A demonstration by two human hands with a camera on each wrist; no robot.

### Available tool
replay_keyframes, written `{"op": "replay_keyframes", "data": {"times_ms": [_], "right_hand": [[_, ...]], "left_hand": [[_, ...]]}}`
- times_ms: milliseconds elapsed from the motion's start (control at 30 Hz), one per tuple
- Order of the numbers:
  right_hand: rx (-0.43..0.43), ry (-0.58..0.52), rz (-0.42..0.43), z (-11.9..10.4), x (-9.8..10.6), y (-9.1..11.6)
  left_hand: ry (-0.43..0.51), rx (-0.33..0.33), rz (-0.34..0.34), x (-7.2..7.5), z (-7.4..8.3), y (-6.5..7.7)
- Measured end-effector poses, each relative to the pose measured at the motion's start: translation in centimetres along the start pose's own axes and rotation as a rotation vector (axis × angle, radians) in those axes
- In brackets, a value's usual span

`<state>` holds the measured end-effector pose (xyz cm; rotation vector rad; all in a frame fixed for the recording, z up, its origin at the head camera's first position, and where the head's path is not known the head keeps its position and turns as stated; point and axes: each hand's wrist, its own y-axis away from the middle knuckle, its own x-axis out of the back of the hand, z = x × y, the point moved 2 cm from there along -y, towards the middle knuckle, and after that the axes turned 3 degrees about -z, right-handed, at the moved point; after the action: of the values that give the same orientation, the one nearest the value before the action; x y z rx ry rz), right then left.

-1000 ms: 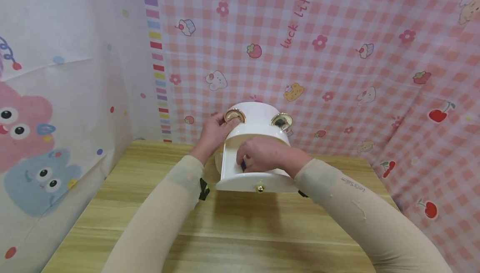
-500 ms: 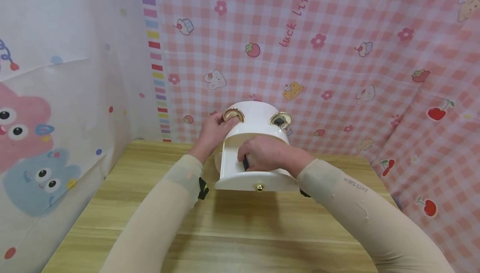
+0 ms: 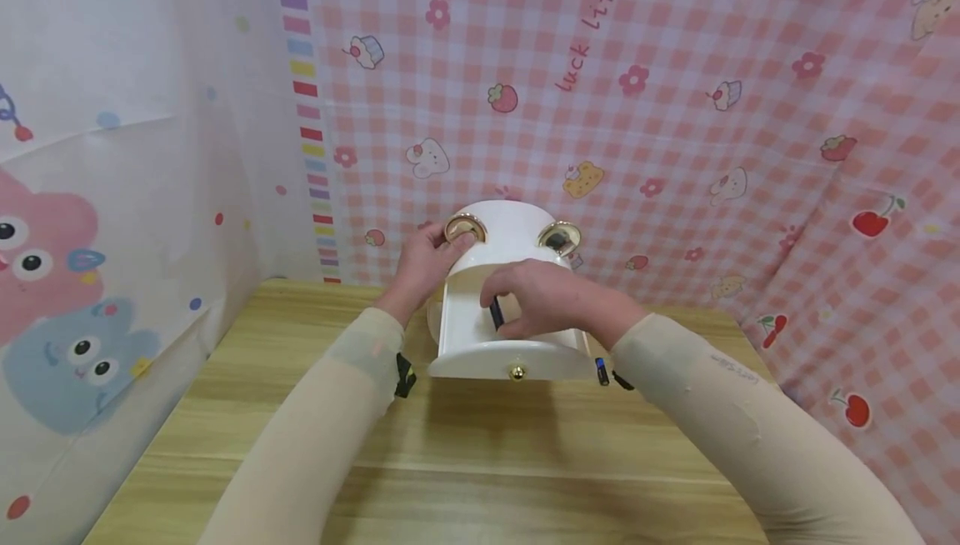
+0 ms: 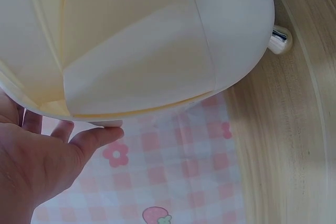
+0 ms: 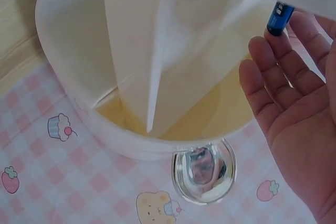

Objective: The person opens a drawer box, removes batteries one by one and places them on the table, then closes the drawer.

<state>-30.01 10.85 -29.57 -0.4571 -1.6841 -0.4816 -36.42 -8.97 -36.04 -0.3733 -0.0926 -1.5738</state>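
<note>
A white rounded box [image 3: 513, 232] with gold ear-like rings stands at the back of the table, its drawer [image 3: 467, 360] pulled out toward me. My left hand [image 3: 423, 268] grips the box at its left gold ring [image 3: 466, 229], thumb in front and the other fingers behind. Over the open drawer, my right hand [image 3: 551, 299] pinches a battery [image 3: 496, 312] between thumb and fingers. The right wrist view shows one blue end of that battery [image 5: 280, 18] at the fingertips; the white drawer edge hides the rest.
A second blue and black battery [image 3: 602, 371] lies on the wooden table [image 3: 480, 453], right of the drawer and close to my right wrist. A gold knob [image 3: 517, 372] sticks out from the drawer front. Pink checked cloth [image 3: 630, 128] hangs directly behind the box.
My right hand has risen slightly and shifted right with the battery, showing more of it. The second battery on the table has come into view beside my right wrist. My left hand keeps its grip.
</note>
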Motion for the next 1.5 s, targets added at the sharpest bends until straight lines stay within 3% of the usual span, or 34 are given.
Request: {"op": "replay_keyframes", "data": {"times_ms": [567, 1233, 1500], "right_hand": [[-0.043, -0.032, 0.067, 0.7, 1.2, 1.9], [-0.203, -0.103, 0.185, 2.7, 2.3, 6.0], [-0.223, -0.098, 0.228, 3.8, 2.3, 7.4]], "left_hand": [[0.013, 0.008, 0.005, -0.1, -0.2, 0.0], [0.04, -0.012, -0.003, -0.2, -0.1, 0.0], [0.044, -0.005, -0.013, -0.1, -0.1, -0.1]]}}
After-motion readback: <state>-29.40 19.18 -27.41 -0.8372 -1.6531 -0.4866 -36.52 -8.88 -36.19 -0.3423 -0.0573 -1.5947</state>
